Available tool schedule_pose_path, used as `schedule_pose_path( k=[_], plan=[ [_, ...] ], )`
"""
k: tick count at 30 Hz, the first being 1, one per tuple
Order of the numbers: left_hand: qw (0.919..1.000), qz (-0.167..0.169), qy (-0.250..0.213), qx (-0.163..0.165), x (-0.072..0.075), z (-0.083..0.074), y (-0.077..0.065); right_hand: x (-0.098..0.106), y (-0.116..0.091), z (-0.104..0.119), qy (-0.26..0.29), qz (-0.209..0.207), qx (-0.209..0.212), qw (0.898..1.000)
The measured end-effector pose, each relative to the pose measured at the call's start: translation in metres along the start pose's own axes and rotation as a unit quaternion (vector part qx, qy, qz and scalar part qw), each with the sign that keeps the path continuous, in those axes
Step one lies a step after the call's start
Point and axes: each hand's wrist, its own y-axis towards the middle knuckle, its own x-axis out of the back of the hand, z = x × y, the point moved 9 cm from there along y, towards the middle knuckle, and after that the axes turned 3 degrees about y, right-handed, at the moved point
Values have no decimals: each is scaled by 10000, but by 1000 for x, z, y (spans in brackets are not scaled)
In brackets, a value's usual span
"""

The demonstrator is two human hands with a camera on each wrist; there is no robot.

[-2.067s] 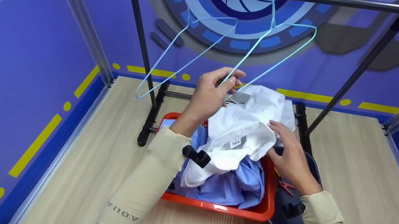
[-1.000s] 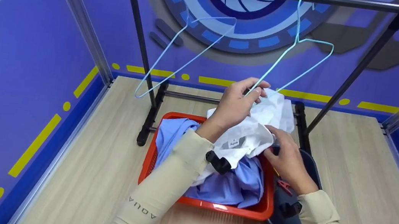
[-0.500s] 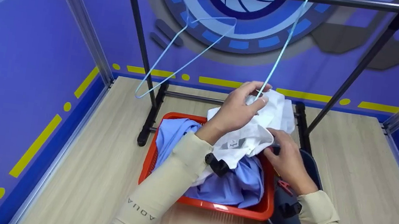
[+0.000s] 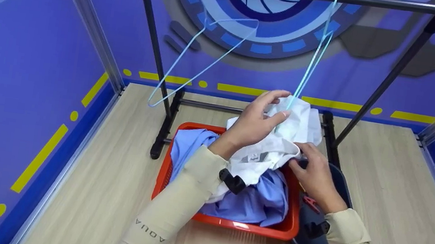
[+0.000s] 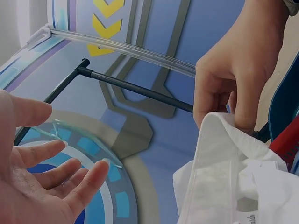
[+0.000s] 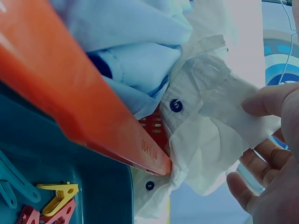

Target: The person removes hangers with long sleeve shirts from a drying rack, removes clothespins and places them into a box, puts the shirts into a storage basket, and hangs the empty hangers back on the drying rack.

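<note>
A white collared shirt [image 4: 301, 122] lies heaped over the baskets, its neck label facing up. My right hand [image 4: 315, 175] pinches the shirt's collar between thumb and fingers; the right wrist view shows the pinched cloth [image 6: 243, 112] up close. Just left of a pale blue-green wire hanger [image 4: 305, 77], my left hand [image 4: 258, 119] is spread, thumb and fingers apart. In the left wrist view nothing is gripped by the left hand [image 5: 42, 177]. The hanger hangs from the rail, turned nearly edge-on, its lower end in front of the shirt.
A second wire hanger [image 4: 205, 53] hangs farther left on the black rack's rail [image 4: 376, 2]. The red basket [image 4: 243, 227] holds blue clothing [image 4: 194, 142]. Beside it, a dark blue bin [image 4: 306, 243] contains clothespins [image 6: 58, 198]. Walls stand behind and on both sides.
My left hand has carried the hanger rightward along the rail, turned it edge-on and loosened its fingers from it. The right hand keeps its pinch on the shirt collar.
</note>
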Motion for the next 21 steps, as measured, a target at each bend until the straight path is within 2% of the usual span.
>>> schedule_pose_path(
  k=[12, 21],
  plan=[
    [9996, -225, -133, 56, 15, 10, -13, 2, 0, 0, -50, -259, -84, 9996],
    [9986, -439, -225, 177, 28, 22, -23, 2, -2, -1, -7, -245, -231, 9994]
  ],
)
